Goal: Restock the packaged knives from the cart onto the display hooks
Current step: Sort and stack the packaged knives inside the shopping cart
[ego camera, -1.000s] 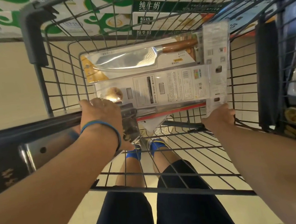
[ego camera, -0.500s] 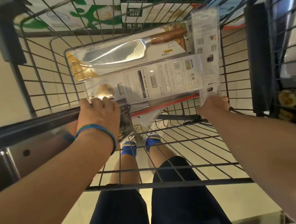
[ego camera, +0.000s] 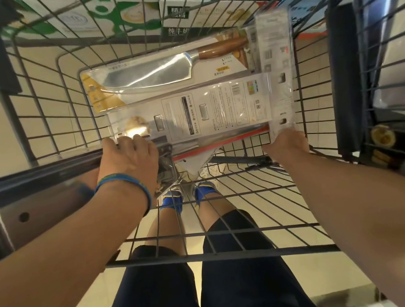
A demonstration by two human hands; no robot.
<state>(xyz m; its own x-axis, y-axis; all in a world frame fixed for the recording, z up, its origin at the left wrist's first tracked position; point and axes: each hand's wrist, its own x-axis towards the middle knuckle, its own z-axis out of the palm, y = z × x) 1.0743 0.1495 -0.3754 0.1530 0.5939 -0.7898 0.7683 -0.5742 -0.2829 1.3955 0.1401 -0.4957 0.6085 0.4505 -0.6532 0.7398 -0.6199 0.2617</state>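
- The cart [ego camera: 47,114] has a handle bar [ego camera: 32,175] running across the near side, and every packaged knife in view lies just beyond that bar, inside the basket.
- The printed-back package [ego camera: 203,112] lies nearest the handle bar, with its long axis parallel to the bar.
- The wood-handled knife package [ego camera: 165,78] lies face up just beyond it, farther from the handle bar and parallel to it too. Its blade points toward the bar's left end.
- The clear package [ego camera: 278,66] lies crosswise. Its long axis points straight away from the handle bar, over the right ends of the other two.
- The right hand [ego camera: 286,142] sits just past the handle bar's right part, at the near end of the clear package. It appears to grip that end, though the fingers themselves are hidden under the hand.
- The left hand [ego camera: 130,160] has its fingers [ego camera: 125,141] curled over the handle bar, at the left corner of the printed-back package. I cannot tell whether they also pinch that corner.
- The right hand is the nearer one for a lift. Since it appears to hold the package by one end, the pull likely has to run along the long axis, up and back toward the handle bar.
- No display hooks are in view.
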